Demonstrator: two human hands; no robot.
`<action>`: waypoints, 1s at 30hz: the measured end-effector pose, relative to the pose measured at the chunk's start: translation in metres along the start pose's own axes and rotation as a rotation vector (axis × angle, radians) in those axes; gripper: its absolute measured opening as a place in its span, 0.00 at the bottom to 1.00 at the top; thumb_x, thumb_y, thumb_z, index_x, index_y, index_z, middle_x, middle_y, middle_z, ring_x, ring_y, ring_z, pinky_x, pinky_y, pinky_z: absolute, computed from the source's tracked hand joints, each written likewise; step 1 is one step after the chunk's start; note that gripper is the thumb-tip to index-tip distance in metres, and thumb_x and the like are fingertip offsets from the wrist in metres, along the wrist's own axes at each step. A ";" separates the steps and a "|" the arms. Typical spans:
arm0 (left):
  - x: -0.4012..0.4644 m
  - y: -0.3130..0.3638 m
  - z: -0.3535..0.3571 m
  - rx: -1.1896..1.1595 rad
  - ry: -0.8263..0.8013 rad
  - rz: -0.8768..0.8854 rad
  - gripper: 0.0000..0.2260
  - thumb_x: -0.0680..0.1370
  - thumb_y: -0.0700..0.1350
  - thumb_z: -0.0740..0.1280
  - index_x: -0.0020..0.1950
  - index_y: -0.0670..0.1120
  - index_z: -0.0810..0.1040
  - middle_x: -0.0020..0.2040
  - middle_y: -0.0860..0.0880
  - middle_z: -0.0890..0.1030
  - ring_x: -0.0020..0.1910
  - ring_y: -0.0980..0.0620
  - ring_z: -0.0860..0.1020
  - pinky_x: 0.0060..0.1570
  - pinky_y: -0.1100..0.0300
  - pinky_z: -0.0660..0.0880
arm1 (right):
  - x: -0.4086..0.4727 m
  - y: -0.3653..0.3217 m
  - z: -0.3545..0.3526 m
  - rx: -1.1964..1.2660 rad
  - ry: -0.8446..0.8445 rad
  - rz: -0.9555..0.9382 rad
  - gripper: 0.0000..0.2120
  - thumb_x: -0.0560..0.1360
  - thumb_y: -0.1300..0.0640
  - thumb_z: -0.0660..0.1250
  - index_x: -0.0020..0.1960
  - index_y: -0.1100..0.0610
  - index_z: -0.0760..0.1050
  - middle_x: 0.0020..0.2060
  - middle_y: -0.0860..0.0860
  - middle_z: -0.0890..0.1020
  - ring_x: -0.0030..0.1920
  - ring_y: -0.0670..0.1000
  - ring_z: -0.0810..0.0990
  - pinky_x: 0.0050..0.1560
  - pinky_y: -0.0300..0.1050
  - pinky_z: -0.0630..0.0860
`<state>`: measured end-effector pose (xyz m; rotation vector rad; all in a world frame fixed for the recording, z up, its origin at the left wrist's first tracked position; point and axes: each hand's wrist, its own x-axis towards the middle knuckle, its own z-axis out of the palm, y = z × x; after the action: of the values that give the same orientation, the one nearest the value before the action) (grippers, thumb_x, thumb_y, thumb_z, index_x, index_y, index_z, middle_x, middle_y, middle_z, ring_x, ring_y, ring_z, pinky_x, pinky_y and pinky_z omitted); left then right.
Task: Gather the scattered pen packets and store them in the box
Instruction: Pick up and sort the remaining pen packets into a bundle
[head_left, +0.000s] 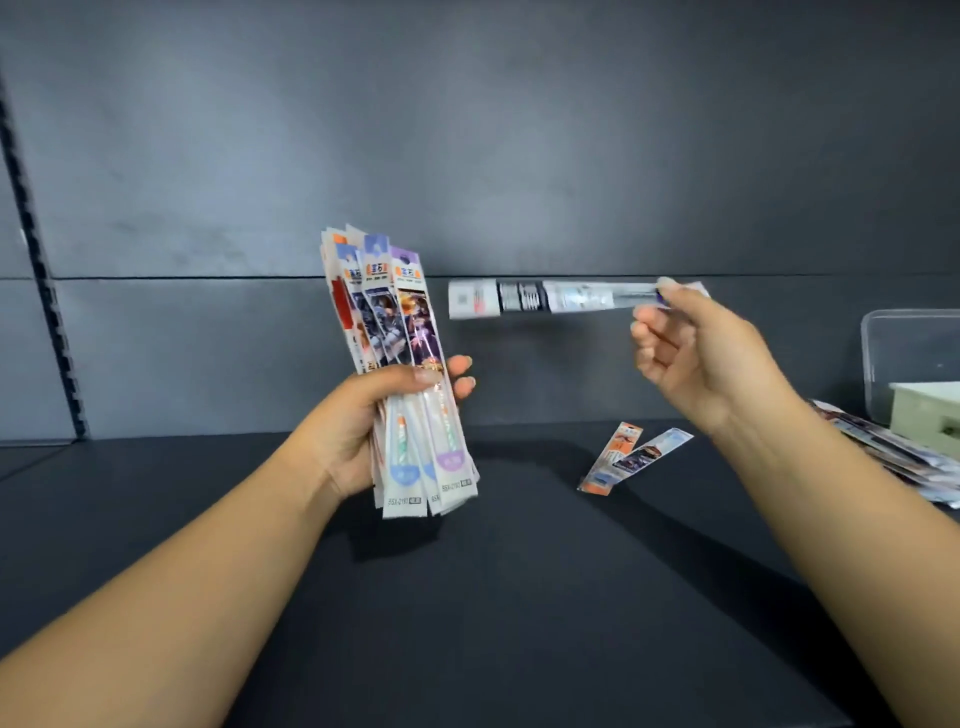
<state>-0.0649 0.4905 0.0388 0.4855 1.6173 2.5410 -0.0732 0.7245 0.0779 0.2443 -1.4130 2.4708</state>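
My left hand grips an upright bundle of several pen packets, printed with colourful figures, above the black shelf. My right hand pinches one end of a single pen packet, held level with its back side showing and its free end pointing left toward the bundle. Two more pen packets lie crossed on the shelf below my right hand. A clear plastic box stands at the far right edge, partly cut off.
A pile of further packets lies at the right beside a pale small drawer unit in front of the clear box. The black shelf surface meets a dark back wall; a slotted upright rail runs along the left.
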 end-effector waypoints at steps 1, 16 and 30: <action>0.001 0.000 -0.001 -0.022 0.007 0.013 0.09 0.63 0.36 0.64 0.32 0.43 0.84 0.38 0.48 0.86 0.37 0.54 0.84 0.38 0.62 0.80 | -0.001 0.004 0.001 0.072 0.007 0.036 0.09 0.76 0.59 0.61 0.38 0.54 0.72 0.23 0.48 0.81 0.24 0.45 0.79 0.26 0.32 0.73; -0.001 0.004 0.009 -0.069 -0.030 0.113 0.15 0.49 0.41 0.79 0.33 0.42 0.83 0.32 0.44 0.84 0.33 0.48 0.84 0.31 0.57 0.79 | -0.041 0.075 0.044 -0.165 -0.213 0.243 0.12 0.70 0.56 0.69 0.32 0.54 0.69 0.34 0.49 0.81 0.39 0.48 0.78 0.49 0.43 0.69; 0.002 -0.002 0.004 -0.086 -0.046 0.056 0.27 0.43 0.48 0.82 0.39 0.45 0.83 0.34 0.45 0.84 0.32 0.50 0.83 0.31 0.56 0.79 | -0.041 0.073 0.039 -0.330 -0.505 0.437 0.11 0.61 0.53 0.72 0.33 0.55 0.71 0.34 0.49 0.83 0.39 0.49 0.80 0.55 0.48 0.75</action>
<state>-0.0659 0.4955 0.0386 0.5836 1.4926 2.6065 -0.0580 0.6495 0.0263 0.5696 -2.2669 2.5485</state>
